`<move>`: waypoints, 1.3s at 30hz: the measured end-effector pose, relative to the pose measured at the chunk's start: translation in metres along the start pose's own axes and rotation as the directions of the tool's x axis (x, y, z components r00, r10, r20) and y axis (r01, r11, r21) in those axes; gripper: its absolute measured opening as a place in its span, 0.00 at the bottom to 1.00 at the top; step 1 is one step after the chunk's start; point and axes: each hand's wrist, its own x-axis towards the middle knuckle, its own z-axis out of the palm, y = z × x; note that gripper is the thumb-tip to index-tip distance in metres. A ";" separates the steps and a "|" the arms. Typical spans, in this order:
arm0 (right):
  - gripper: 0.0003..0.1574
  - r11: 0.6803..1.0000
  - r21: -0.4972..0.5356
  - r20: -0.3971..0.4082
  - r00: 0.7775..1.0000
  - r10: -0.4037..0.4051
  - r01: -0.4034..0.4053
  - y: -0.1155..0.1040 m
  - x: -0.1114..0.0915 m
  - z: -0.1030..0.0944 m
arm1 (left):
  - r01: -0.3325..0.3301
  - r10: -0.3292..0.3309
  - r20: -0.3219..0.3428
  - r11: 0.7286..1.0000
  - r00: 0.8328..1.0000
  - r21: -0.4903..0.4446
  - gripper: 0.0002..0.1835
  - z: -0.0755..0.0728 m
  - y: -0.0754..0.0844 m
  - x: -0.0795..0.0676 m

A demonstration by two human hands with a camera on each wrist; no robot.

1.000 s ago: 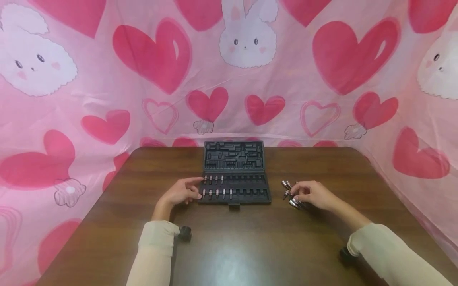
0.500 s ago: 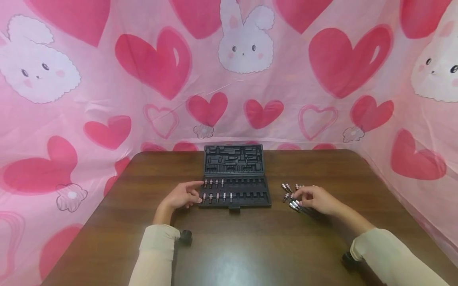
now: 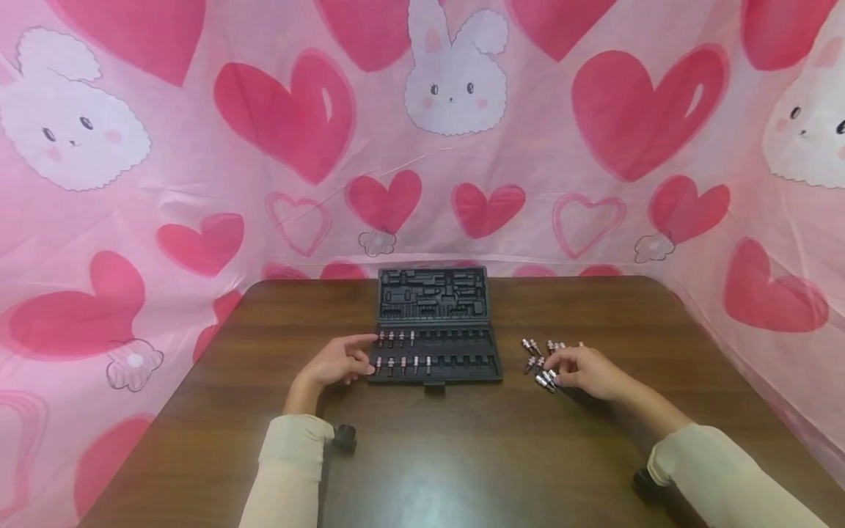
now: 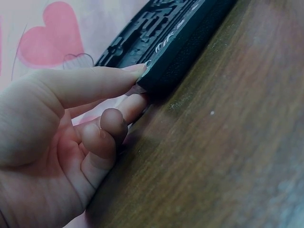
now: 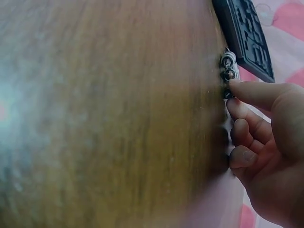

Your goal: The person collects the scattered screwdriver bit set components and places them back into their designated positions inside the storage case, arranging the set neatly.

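An opened black plastic case (image 3: pixel 462 372) lies on the table with several socket bits (image 3: pixel 403 366), chrome with dark tips, set in the left slots of its two rows. My left hand (image 3: pixel 335 361) holds the case's left edge; in the left wrist view its thumb (image 4: pixel 102 85) lies on the rim, other fingers curled beside and below. To the right of the case is a pile of loose socket bits (image 3: pixel 545 380). Over that pile, my right hand (image 3: pixel 584 369) pinches one socket bit (image 5: pixel 228 93) between thumb and index finger; the fingertips mostly hide it.
The brown wooden table (image 3: pixel 422 455) extends in front of the case and to both sides. Behind it hangs a pink cloth (image 3: pixel 541 147) with hearts and rabbits. Dark wrist cameras (image 3: pixel 344 438) sit by the cuffs.
My right hand's fingers have shifted slightly among the loose socket bits, leaving more of the pile showing. My left hand stays at the case's edge. The head view has tilted a little.
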 end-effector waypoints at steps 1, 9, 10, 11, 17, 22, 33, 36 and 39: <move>0.12 1.000 -0.001 -0.001 1.000 0.005 -0.005 0.000 0.000 0.000 | -0.001 0.001 0.002 1.000 1.000 0.000 0.33 0.000 0.000 0.000; 0.10 0.998 -0.039 -0.022 0.999 0.042 -0.042 -0.002 -0.002 0.001 | -0.018 0.018 0.004 1.000 1.000 -0.018 0.33 0.001 0.001 0.000; 0.10 0.998 -0.045 -0.029 0.999 0.045 -0.046 -0.002 -0.003 0.001 | -0.019 0.019 0.003 1.000 1.000 -0.021 0.33 0.001 0.001 0.000; 0.10 0.997 -0.052 -0.040 0.998 0.047 -0.049 -0.002 -0.003 0.002 | -0.020 0.020 0.003 1.000 1.000 -0.024 0.33 0.002 0.000 0.000; 0.12 0.994 -0.062 -0.102 0.992 0.080 -0.087 -0.001 -0.007 0.004 | -0.016 0.016 0.003 1.000 1.000 -0.026 0.34 0.003 0.005 -0.005; 0.13 0.992 -0.104 -0.142 0.988 0.054 -0.070 -0.002 -0.007 0.004 | -0.004 0.004 -0.003 1.000 1.000 -0.004 0.32 0.002 0.005 -0.004; 0.11 0.983 -0.175 -0.234 0.972 0.006 -0.048 -0.007 -0.004 0.004 | 0.006 -0.005 -0.009 1.000 1.000 0.013 0.33 0.000 0.001 0.001; 0.11 0.985 -0.163 -0.265 0.964 0.008 -0.053 -0.010 -0.001 0.004 | 0.011 -0.011 -0.012 1.000 1.000 0.006 0.33 0.001 0.001 0.001; 0.11 0.987 -0.148 -0.282 0.959 0.017 -0.061 -0.014 0.001 0.005 | 0.008 -0.008 -0.010 1.000 1.000 0.000 0.33 0.002 0.002 0.001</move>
